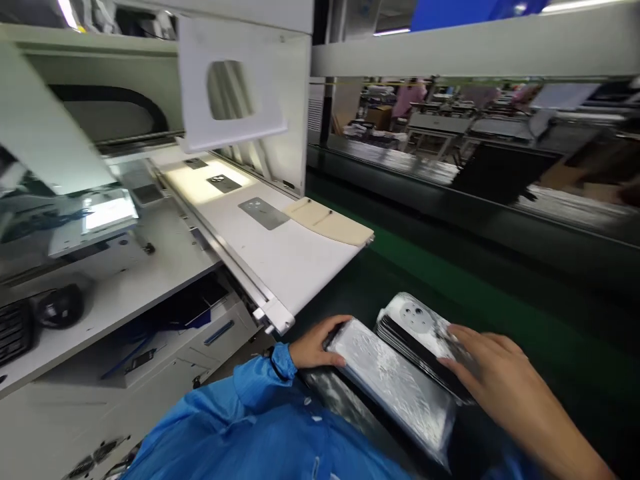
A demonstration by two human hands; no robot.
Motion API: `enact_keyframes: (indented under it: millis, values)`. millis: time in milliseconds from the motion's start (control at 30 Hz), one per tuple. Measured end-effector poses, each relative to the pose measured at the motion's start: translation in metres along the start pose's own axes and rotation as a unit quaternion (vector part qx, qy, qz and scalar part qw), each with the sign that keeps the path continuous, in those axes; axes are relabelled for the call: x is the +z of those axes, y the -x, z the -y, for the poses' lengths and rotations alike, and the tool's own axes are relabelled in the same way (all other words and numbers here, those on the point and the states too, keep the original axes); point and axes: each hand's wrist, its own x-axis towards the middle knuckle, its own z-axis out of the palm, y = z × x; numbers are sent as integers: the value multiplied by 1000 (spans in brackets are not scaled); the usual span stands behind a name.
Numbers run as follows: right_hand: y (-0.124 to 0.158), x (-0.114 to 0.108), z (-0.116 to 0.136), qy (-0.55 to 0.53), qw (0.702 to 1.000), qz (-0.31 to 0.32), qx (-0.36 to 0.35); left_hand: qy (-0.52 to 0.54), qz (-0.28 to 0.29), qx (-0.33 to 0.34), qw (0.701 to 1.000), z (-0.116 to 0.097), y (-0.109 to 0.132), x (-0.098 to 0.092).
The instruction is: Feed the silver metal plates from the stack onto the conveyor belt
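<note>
Two hands worked low on the green belt (pixel 450 280): left grip (pixel 315 347) clamped on the wrapped pack (pixel 395 387), right grip (pixel 493 373) spread flat on the stack (pixel 425 340), which could easily have fanned and slid.

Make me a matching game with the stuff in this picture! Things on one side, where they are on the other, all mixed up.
Things:
1. left hand
2. right hand
3. grey plate
4. blue sleeve

Places:
A. lying on the white belt
B. on the stack with round holes
C. gripping the end of the shiny wrapped stack
D. bottom of the picture, behind the left hand

Pairs: 1-C, 2-B, 3-A, 4-D
</note>
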Motion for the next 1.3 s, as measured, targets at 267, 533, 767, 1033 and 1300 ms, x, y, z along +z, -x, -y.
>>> enact_keyframes:
  millis: [267, 533, 767, 1033, 1300]
  values:
    - [-8, -19, 27, 35, 997, 67, 8, 63, 9, 5, 998, 15, 3, 4]
    - [-7, -5, 35, 77, 991, 107, 23, 69, 7, 7, 998, 16, 4, 5]
    - [-3, -14, 29, 73, 995, 71, -19, 69, 7, 0, 998, 13, 4, 5]
    - [-6, -40, 34, 92, 977, -191, 11, 65, 6, 0, 998, 15, 4, 5]
    - [-5, -36, 27, 45, 988, -105, 102, 50, 6, -1, 999, 8, 1, 4]
